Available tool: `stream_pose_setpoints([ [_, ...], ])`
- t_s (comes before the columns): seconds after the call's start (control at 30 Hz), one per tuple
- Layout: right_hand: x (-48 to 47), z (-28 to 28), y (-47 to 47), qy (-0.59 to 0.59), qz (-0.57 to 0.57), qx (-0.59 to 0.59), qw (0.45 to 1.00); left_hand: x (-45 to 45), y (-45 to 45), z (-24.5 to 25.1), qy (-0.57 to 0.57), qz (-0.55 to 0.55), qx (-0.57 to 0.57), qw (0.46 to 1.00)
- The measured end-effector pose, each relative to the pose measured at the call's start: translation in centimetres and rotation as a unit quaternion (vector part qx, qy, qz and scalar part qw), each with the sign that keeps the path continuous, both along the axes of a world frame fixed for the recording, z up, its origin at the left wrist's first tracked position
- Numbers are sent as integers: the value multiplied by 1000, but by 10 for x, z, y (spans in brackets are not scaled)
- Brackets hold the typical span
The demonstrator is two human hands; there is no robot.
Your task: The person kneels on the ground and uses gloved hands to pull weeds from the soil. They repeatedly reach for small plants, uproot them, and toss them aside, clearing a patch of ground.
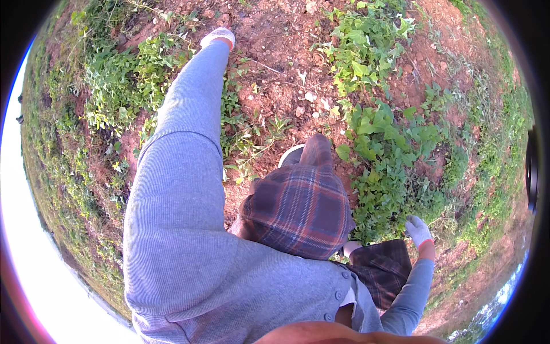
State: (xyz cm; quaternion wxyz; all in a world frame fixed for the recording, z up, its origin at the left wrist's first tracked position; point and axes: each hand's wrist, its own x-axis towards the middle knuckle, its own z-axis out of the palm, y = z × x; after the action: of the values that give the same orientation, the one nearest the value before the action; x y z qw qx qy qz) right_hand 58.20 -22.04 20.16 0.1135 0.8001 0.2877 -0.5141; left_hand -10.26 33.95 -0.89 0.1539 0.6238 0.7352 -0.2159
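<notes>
My left hand (218, 38), in a white knitted glove with a red cuff edge, reaches far out at the upper left, above reddish soil (275, 51). Its fingers are hidden, so what it may hold cannot be told. At the lower right is my right hand (417, 232), gloved alike, its fingers slightly bent and apart with nothing visible in them. It is beside leafy green vines (386, 198). Between my arms show my plaid trousers (300, 206) at a bent knee and part of a shoe (293, 155). A grey-blue buttoned cardigan (180, 185) covers my arms and body.
More vines (124, 81) grow in a row on the left, with small weeds (262, 137) ahead of the knee. Pale stones (310, 96) and thin dry stems lie on the soil. Further green growth (494, 159) spreads at the right, near a dark round object (532, 170) at the rim.
</notes>
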Motion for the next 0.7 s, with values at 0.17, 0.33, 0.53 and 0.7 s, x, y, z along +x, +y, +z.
stream_pose_setpoints([
  [0.17,4,-2,-5,20,29,70,997,11,1,2,21,7,8,1000],
  [0.33,3,5,0,13,88,88,992,-2,7,-7,33,-57,-21,998],
  [0.53,-3,19,7,13,105,82,991,-3,-14,-7,39,-92,-36,994],
  [0.7,16,8,-8,37,95,87,991,26,-105,12,-19,-162,29,986],
])
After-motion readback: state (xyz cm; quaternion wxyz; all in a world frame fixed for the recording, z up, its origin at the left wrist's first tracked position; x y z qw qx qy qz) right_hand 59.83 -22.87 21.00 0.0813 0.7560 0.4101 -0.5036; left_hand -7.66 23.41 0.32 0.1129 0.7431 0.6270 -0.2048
